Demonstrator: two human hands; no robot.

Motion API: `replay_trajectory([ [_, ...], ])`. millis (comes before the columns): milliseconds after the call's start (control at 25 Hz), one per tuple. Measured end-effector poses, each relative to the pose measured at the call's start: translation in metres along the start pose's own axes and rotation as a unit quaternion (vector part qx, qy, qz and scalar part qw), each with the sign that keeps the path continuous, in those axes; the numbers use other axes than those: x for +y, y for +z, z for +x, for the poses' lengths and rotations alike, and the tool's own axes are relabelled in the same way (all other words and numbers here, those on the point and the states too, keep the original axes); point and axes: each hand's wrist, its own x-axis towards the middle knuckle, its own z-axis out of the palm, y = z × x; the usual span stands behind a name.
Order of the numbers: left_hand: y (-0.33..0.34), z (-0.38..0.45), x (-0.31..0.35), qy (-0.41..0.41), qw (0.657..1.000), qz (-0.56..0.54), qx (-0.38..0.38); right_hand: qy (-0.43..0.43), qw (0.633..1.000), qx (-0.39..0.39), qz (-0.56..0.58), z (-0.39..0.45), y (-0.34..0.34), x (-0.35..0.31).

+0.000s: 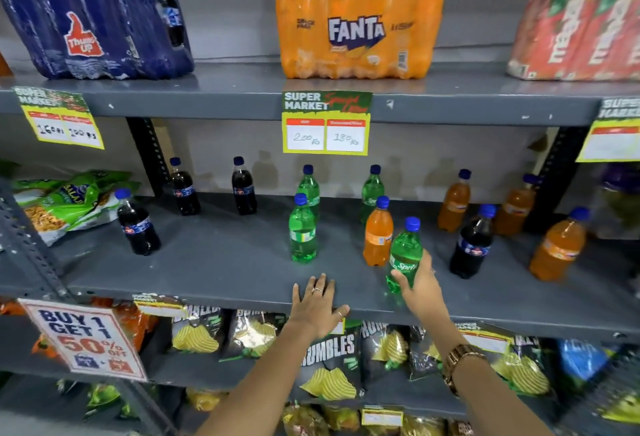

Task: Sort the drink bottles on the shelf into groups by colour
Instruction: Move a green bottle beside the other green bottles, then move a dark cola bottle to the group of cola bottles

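Note:
On the grey middle shelf (214, 262) stand small bottles with blue caps. Three dark cola bottles (138, 224) are at the left, and another dark one (472, 243) stands at the right. Three green bottles (303, 231) are grouped in the middle. An orange bottle (378, 233) stands just right of them, and three more orange ones (558, 247) at the far right. My right hand (420, 285) grips a green Sprite bottle (405, 253) near the shelf's front, tilted slightly. My left hand (317, 304) lies flat, fingers spread, on the shelf's front edge.
Green snack bags (65, 201) lie at the shelf's left end. Above sit shrink-wrapped packs: blue Thums Up (93, 16), orange Fanta (358, 16), red cartons (581, 33). Price cards hang from the upper shelf edge. Chip bags (329, 363) fill the lower shelf.

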Motion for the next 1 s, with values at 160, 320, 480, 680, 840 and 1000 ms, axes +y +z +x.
replay_trajectory([
  [160, 0.005, 0.012, 0.031, 0.017, 1.000, 0.010, -0.005, 0.009, 1.000, 0.005, 0.023, 0.016, -0.020, 0.013],
  [320, 0.006, 0.025, 0.057, 0.020, 1.000, 0.009, -0.019, 0.000, 0.999, 0.003, 0.049, 0.030, -0.026, 0.021],
  [480, 0.012, 0.033, 0.068, -0.010, 0.999, 0.024, -0.022, -0.006, 0.998, 0.010, 0.061, 0.044, -0.028, 0.023],
  [680, 0.015, 0.039, 0.067, -0.015, 0.999, 0.020, -0.033, -0.005, 0.998, 0.014, 0.059, 0.056, -0.025, 0.026],
  [840, 0.016, 0.039, 0.067, -0.015, 0.999, 0.020, -0.028, 0.007, 0.998, 0.017, 0.057, 0.057, -0.023, 0.028],
  [1000, 0.015, 0.039, 0.067, -0.006, 0.999, 0.019, -0.026, -0.012, 0.984, 0.177, 0.028, 0.041, -0.033, 0.023],
])
